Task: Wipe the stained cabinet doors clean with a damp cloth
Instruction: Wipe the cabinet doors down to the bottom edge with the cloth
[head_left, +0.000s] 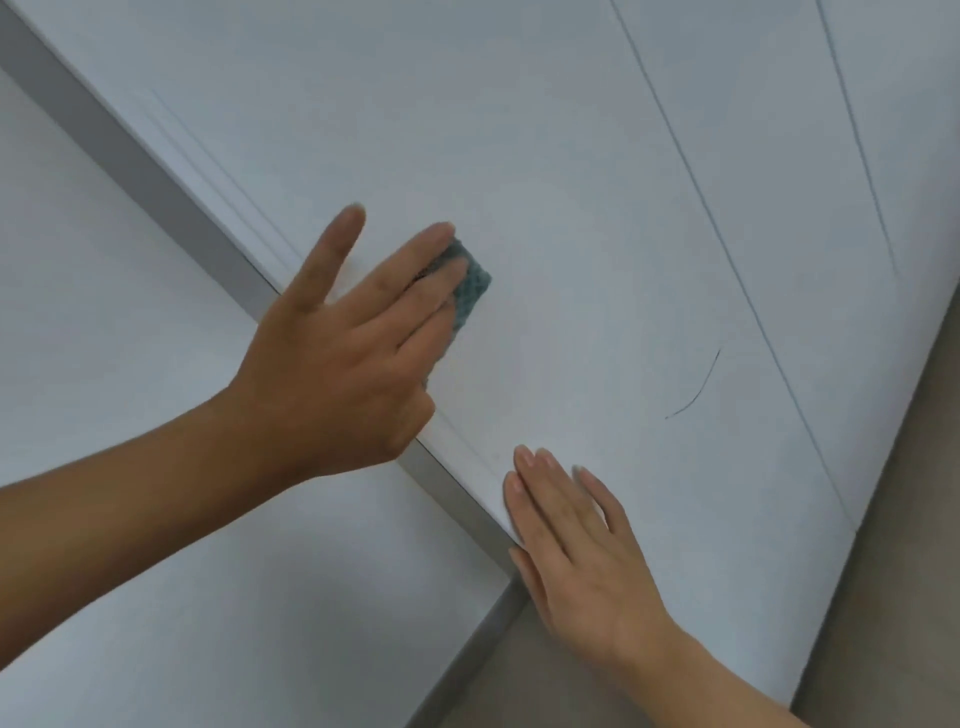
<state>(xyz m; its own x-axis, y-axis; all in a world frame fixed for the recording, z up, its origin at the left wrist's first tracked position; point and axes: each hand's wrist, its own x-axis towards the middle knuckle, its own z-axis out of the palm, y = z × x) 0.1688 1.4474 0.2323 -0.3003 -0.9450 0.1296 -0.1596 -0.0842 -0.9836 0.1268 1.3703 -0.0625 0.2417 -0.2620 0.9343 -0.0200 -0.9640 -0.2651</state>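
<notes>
cloth (470, 278) sits pressed on the cabinet door (519, 156) under the flat left hand (343, 364), right hand (576, 561) flat, bracing nearer; press firmly, sweeping right to the dark curved mark (696, 389).

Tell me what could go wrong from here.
The cloth sits well left of the dark curved mark, so that mark may get missed. The left hand only presses the cloth with flat fingers; it might slip out. The right hand rests bare on the door and may smudge it.
</notes>
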